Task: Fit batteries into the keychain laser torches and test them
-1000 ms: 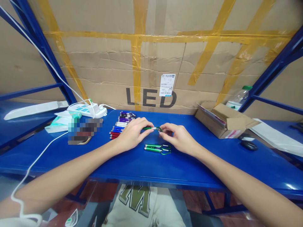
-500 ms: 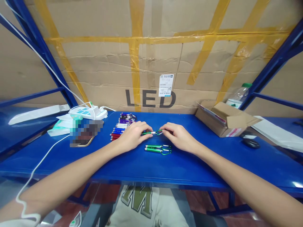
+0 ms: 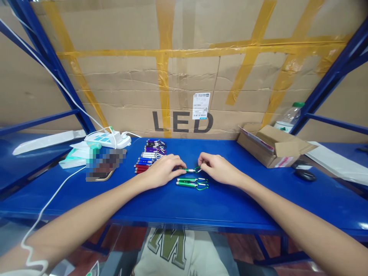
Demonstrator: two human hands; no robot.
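My left hand (image 3: 163, 171) and my right hand (image 3: 215, 167) together pinch a small green keychain flashlight (image 3: 190, 170) low over the blue table (image 3: 184, 203). The left fingers close on its body, the right fingers on its carabiner end. Two more green keychain flashlights (image 3: 192, 182) lie side by side just in front of it. A row of several purple, blue, white and red keychain flashlights (image 3: 148, 156) lies to the left of my left hand.
A white power strip (image 3: 107, 138) with cables and a pixelated object (image 3: 103, 164) sit at the left. An open cardboard box (image 3: 273, 147), a plastic bottle (image 3: 289, 116) and a black mouse (image 3: 305, 174) are at the right. A taped cardboard wall marked LED (image 3: 184, 76) stands behind.
Both hands have lowered the green flashlight toward the table, close behind the two lying ones.
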